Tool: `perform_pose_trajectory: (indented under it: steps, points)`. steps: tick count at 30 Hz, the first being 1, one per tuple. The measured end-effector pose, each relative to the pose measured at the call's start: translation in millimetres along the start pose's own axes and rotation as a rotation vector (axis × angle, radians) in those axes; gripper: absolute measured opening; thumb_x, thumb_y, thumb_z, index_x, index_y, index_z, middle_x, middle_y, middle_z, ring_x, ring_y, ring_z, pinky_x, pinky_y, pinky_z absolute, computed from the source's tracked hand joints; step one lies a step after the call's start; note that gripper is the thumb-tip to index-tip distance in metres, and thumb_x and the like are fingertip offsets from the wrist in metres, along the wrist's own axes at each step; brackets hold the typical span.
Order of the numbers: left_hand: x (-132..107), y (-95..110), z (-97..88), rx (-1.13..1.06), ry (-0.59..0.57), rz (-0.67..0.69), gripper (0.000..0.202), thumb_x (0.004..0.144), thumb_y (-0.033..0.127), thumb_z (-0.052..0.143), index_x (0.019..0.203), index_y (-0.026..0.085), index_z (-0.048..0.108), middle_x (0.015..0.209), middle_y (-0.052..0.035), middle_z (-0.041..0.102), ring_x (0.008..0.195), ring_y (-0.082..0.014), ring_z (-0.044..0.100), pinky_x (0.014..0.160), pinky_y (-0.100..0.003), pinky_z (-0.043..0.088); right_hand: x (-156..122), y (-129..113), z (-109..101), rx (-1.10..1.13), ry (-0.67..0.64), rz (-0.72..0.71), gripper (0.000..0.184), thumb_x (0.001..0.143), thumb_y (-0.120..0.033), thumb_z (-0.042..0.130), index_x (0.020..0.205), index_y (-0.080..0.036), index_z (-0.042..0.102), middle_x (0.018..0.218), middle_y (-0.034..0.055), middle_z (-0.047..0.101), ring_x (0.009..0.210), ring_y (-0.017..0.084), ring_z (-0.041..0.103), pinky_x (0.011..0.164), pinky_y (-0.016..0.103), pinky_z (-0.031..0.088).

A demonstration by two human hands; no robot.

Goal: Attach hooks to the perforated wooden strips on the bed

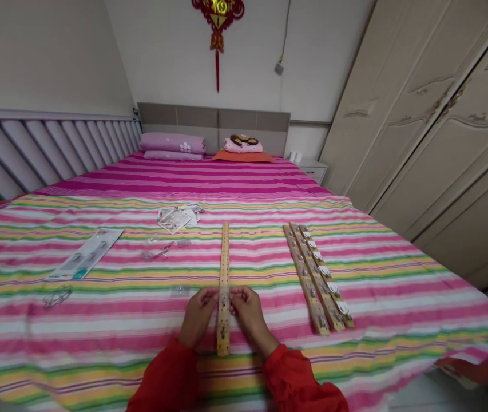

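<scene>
A narrow wooden strip (225, 257) with rows of small holes lies lengthwise before me on the striped bed cover. My left hand (201, 315) pinches at its left edge, and from the other side my right hand (249, 313) does likewise; both hands are closed. Between my fingertips sits a small shiny metal piece (223, 300), partly hidden by them. Nearer the strip's front end is another metal piece (223, 331). A small clear packet (179, 290) with something metallic in it lies left of my left hand.
Right of me lie several wooden strips (312, 280) fitted with metal pieces, the outermost also with white round ones. On the left are a long card (87, 253), a wire bundle (58, 296), scissors (164, 250) and a pile of small packets (179, 217). A wardrobe (441, 126) stands to the right.
</scene>
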State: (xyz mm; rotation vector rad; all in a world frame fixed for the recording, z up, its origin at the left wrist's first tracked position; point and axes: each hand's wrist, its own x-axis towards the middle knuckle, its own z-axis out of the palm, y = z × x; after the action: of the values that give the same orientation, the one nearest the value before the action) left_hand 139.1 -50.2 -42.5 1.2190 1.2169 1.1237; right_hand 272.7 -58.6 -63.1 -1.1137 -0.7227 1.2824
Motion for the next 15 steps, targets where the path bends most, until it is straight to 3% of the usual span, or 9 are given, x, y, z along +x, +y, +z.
perform_pose_trajectory:
  steps: [10,15]
  points:
    - [-2.3,-0.2,2.8,0.05,0.028,0.013,0.028,0.061,0.04,0.067,0.077,0.016,0.064,0.076,-0.0054,0.07,0.073,-0.0208,0.065,0.072,-0.034,0.051,-2.3,5.4,5.1,-0.034,0.048,-0.053,0.024,0.057,-0.033,0.072,0.068,-0.019,0.056,0.049,-0.0073,0.053,0.042,0.009,0.048,0.042,0.022,0.038]
    - [-1.9,-3.6,2.1,0.045,-0.01,0.019,0.033,0.063,0.041,0.066,0.084,0.016,0.067,0.083,-0.0072,0.071,0.078,-0.0213,0.065,0.075,-0.035,0.051,-2.2,5.7,5.2,-0.024,0.046,-0.04,0.025,0.057,-0.035,0.072,0.067,-0.019,0.055,0.049,-0.0068,0.053,0.041,0.009,0.046,0.042,0.022,0.037]
